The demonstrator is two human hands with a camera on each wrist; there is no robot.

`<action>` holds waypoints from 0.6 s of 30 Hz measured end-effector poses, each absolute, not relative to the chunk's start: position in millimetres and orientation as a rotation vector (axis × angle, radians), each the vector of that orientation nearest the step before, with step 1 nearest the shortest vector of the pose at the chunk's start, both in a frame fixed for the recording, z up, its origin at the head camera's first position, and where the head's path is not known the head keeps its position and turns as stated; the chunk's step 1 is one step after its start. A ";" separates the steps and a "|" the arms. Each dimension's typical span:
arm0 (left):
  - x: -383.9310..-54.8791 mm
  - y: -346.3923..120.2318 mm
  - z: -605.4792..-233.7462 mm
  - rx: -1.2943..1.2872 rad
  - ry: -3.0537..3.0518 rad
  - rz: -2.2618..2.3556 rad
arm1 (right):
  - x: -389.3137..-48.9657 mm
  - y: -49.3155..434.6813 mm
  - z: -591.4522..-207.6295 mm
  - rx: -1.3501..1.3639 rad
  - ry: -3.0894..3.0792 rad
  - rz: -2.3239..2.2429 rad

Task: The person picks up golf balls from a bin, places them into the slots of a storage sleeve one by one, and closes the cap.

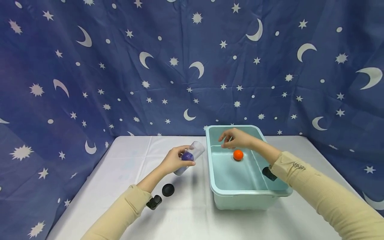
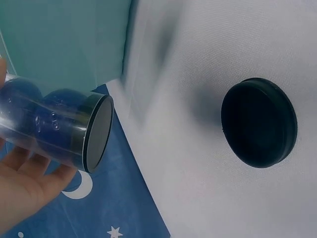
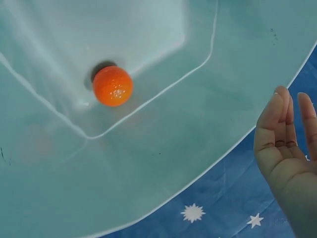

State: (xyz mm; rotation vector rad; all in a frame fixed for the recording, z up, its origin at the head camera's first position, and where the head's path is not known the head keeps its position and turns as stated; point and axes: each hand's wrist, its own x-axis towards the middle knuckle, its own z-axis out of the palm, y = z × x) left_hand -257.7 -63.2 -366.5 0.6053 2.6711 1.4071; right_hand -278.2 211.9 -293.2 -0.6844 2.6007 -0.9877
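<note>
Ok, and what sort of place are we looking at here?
Probably a staged filming or test corner rather than a lived-in room: a blue cloth with moons and stars hangs right behind a white-covered table, where a pale green tub stands. The wider room isn't visible.

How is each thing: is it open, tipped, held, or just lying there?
Left hand, gripping the clear tube
Clear tube, tilted, held up off the table
Blue balls, inside the tube
Black lid, off the tube, lying on the table
Pale green bin, upright, open on top
Orange ball, lying inside the bin
Right hand, over the bin, no object visible in it
</note>
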 end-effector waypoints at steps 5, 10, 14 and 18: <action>-256.5 -65.6 -364.9 0.617 2.677 1.405 | -280.2 217.6 -295.0 -0.695 2.691 -0.851; -255.3 -72.1 -364.6 0.574 2.694 1.403 | -283.7 220.1 -297.6 -0.699 2.779 -0.645; -254.0 -76.0 -366.0 0.562 2.703 1.402 | -286.7 222.1 -300.5 -0.713 2.801 -0.571; -254.0 -79.0 -367.2 0.556 2.707 1.398 | -290.3 224.9 -303.2 -0.717 2.814 -0.524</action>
